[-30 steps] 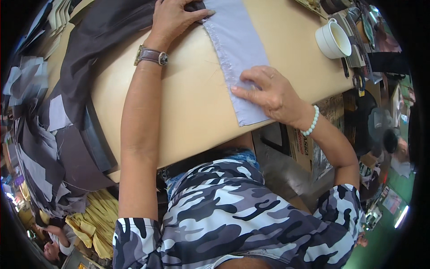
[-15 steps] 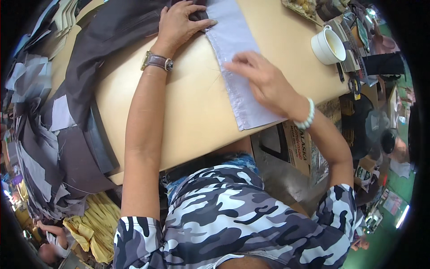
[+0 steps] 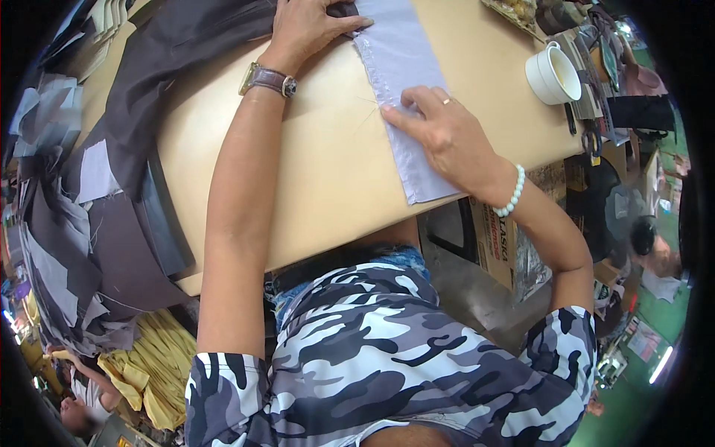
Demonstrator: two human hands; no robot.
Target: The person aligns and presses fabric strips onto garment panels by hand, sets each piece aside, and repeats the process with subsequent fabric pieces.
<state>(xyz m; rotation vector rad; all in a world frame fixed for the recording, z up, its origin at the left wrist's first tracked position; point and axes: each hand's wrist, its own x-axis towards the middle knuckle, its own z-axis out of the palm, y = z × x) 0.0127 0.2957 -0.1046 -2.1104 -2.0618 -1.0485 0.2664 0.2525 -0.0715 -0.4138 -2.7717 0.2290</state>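
A long strip of pale lilac-grey fabric (image 3: pixel 406 52) with a frayed left edge lies on the table, reaching its front edge. My left hand (image 3: pixel 307 31), wearing a brown-strapped watch, lies open at the strip's far left edge. Its thumb is stretched onto the strip, while the fingers rest over dark cloth (image 3: pixel 201 33), partly cut off by the picture's top. My right hand (image 3: pixel 450 138), with a ring and a beaded bracelet, rests on the strip nearer to me. Its thumb reaches the frayed edge, apart from the bent fingers. Loose threads stick out there.
A white cup (image 3: pixel 553 74) stands at the right on the cream table (image 3: pixel 328 171), near scissors (image 3: pixel 592 143). Dark cloth pieces (image 3: pixel 123 253) hang over the left edge. Yellow fabric (image 3: pixel 153 365) is piled below. A cardboard box (image 3: pixel 495 246) stands under the table. Another person sits at lower left.
My right hand has come down onto the strip, its earlier motion blur gone. The strip's near end has slid slightly away from me. My left hand sits slightly farther away and to the right.
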